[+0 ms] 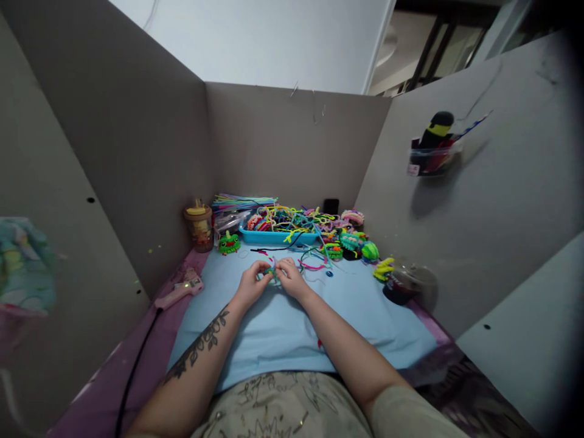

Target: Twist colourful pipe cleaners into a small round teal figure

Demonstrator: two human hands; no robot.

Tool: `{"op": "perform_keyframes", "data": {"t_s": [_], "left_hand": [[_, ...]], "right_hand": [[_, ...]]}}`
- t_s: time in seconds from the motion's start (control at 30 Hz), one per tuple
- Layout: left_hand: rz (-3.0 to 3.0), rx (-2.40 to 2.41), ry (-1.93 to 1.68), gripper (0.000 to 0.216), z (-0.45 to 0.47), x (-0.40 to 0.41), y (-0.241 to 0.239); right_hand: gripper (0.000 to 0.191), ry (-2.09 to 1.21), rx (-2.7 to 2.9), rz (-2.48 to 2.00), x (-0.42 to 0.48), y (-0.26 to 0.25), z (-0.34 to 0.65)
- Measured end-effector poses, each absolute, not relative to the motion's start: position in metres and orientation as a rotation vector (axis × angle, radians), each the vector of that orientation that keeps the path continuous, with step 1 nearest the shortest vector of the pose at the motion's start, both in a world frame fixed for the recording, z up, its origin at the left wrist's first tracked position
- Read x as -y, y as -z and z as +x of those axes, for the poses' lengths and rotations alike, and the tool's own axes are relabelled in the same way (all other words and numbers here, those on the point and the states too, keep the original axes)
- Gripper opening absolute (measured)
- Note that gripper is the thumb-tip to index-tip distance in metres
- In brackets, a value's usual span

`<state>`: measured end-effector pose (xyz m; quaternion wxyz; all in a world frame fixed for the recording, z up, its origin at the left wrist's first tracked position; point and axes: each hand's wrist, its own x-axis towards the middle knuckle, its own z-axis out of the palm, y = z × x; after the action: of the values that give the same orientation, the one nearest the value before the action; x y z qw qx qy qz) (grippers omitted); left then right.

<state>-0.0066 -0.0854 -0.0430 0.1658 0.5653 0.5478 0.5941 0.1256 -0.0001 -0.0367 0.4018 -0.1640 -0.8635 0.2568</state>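
Note:
Both hands meet over the blue cloth [255, 340] in the middle of the table. My left hand [252, 283] pinches one side of a small teal pipe-cleaner piece [272, 271] with a bit of yellow and lilac on it. From the other side, my right hand [292, 280] closes its fingertips on the same piece. Its exact shape is mostly hidden by the fingers. Just right of the hands lie loose pink and green pipe cleaners [312, 265]. A dark blue round bit [329, 274] rests farther right.
A blue tray [280, 238] heaped with coloured pipe cleaners stands at the back. Beside it are a green fuzzy figure [229, 243] and several finished-looking pieces [350, 239]. A pink glue gun [180, 291] with a black cord and a drink cup [199, 228] are left; a dark tub [401, 289] is right.

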Motion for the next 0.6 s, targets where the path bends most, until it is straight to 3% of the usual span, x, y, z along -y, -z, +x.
{"op": "perform_keyframes", "data": {"t_s": [0.3,0.6], "left_hand": [[1.139,-1.265,-1.674,0.039,-0.0106,0.0823,0.0415],[0.990,-1.152,-1.660,0.039,-0.0101,0.0852,0.0385]], "right_hand": [[0.010,-0.664,2.137,-0.355,0.0013,0.0354,0.1304],[0.008,-0.632,2.107,-0.296,0.0008,0.0360,0.1292]]}}
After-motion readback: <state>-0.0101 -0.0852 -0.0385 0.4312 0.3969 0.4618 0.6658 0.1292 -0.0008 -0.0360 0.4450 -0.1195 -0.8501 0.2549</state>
